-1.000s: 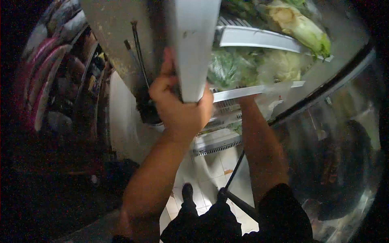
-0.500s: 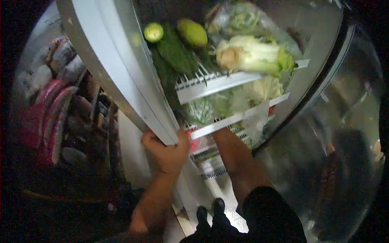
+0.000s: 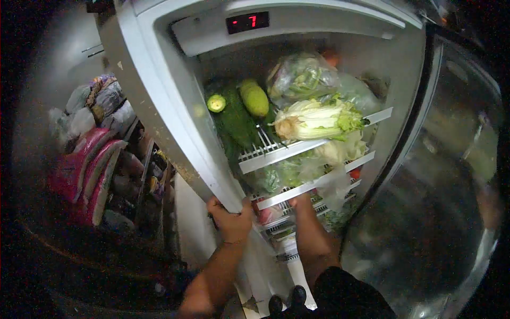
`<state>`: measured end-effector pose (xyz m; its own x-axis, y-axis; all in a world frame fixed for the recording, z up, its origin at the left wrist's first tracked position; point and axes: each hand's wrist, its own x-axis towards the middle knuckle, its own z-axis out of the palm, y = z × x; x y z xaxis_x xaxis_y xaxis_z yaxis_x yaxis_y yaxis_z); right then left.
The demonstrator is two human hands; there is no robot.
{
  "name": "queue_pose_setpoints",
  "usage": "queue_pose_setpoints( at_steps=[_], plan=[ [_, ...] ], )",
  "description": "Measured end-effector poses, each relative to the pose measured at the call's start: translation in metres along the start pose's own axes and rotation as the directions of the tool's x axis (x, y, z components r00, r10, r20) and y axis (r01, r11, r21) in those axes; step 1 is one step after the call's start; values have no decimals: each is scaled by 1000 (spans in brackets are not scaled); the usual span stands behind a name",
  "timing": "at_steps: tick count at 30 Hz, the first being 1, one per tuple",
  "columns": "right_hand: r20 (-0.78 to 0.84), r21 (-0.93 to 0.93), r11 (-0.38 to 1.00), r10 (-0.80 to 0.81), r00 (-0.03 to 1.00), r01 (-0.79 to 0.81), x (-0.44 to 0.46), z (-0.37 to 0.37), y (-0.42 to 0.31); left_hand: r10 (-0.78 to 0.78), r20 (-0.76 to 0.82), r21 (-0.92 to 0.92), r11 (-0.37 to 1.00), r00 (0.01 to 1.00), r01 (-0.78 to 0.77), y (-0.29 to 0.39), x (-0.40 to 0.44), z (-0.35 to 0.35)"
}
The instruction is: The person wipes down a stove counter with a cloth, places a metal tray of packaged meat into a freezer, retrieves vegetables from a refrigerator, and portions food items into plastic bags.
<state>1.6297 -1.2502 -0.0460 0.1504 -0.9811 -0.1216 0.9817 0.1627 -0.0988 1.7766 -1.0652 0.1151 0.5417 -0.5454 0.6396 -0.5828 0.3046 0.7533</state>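
My left hand is closed around the front edge of the refrigerator's side wall, thumb on the inner side and fingers on the outer. Below it and to the right, my right hand reaches in under a white shelf edge; its fingers are hidden by the shelf, so its grip does not show. A red-and-white package lies on the shelf level close to my right hand. Above, the upper shelf carries a leafy pale green cabbage, dark green gourds and a yellow-green fruit or gourd.
The glass door stands open on the right. A red digital display glows at the top. Bagged greens sit behind the cabbage. To the left, pink sacks and wrapped bags fill a rack.
The view has tilted up, bringing the display into sight and shifting the shelves lower in the picture. My left hand keeps its hold on the edge; my right hand stays beneath the shelf.
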Motion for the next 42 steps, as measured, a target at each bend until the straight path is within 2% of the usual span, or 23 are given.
queue_pose_setpoints(
  at_steps=[5,8,9,11,13,15,18,20,21,22,24,26,28,29,30,32,33,34,36,37,40,41,42],
  plan=[
    [-90,176,983,-35,995,50,-32,-36,-7,-106,77,-93,989,991,113,3,-3,-5],
    [-199,-65,996,-66,978,54,-88,-30,-34,-53,313,-106,990,948,90,-3,-17,-44],
    [-153,-129,992,-31,988,11,-114,-29,-47,-114,359,-71,986,926,149,-7,-34,-57],
    [-246,-165,986,-4,969,-38,-153,-42,-59,-280,452,-35,943,847,331,-26,-78,-86],
    [-320,-227,971,-3,948,-73,-186,-72,-59,-547,569,6,750,614,662,-59,-137,-117],
    [-330,-230,963,59,942,-140,-226,-83,-49,-710,677,81,336,195,938,-81,-186,-138],
    [-341,-360,907,91,936,-219,-283,-48,-23,-564,786,224,-121,-252,967,-89,-211,-135],
    [-299,-645,730,32,954,-227,-320,-34,-3,-457,844,274,-80,-279,958,-80,-223,-125],
    [-266,-765,605,17,964,-222,-337,-31,7,-400,851,308,-141,-339,941,-63,-219,-120],
    [-81,-926,373,-50,995,-56,-355,-29,20,-335,858,339,-199,-389,919,-47,-214,-116],
    [308,-937,-170,3,951,304,-391,-31,40,-177,944,230,-247,-277,941,-60,-228,-111],
    [467,-793,-412,62,882,449,-427,-24,46,-186,940,267,-128,-287,955,-65,-239,-111],
    [482,-758,-479,47,875,443,-457,-25,45,-378,835,482,149,-401,863,-49,-245,-116],
    [419,-817,-440,-9,908,372,-477,-31,35,-188,925,378,348,-331,858,-31,-251,-129],
    [348,-868,-396,-57,936,298,-496,-34,23,-160,860,509,196,-484,838,-30,-267,-130],
    [-87,-988,-109,-192,978,-109,-535,-23,1,-28,675,731,-105,-737,674,-26,-302,-138],
    [-138,-980,-101,-264,955,-170,-552,-36,-10,-226,569,802,-60,-790,595,-16,-325,-143],
    [-182,-971,-85,-339,923,-223,-567,-50,-20,-223,501,858,1,-836,513,-14,-351,-149],
    [-59,-988,-103,-425,903,-113,-586,-67,-44,-135,576,805,268,-806,530,-12,-386,-159],
    [-20,-976,-189,-432,901,-112,-592,-64,-59,-90,675,716,322,-732,620,3,-386,-162],
    [-19,-920,-340,-458,889,-194,-606,-64,-116,-219,666,732,379,-713,566,29,-398,-161],
    [66,-873,-443,-525,849,-206,-613,-45,-130,-242,679,713,443,-693,544,38,-407,-165],
    [157,-915,-401,-456,876,-44,-613,-43,-139,-259,703,681,515,-663,521,48,-417,-172]
  ],
)
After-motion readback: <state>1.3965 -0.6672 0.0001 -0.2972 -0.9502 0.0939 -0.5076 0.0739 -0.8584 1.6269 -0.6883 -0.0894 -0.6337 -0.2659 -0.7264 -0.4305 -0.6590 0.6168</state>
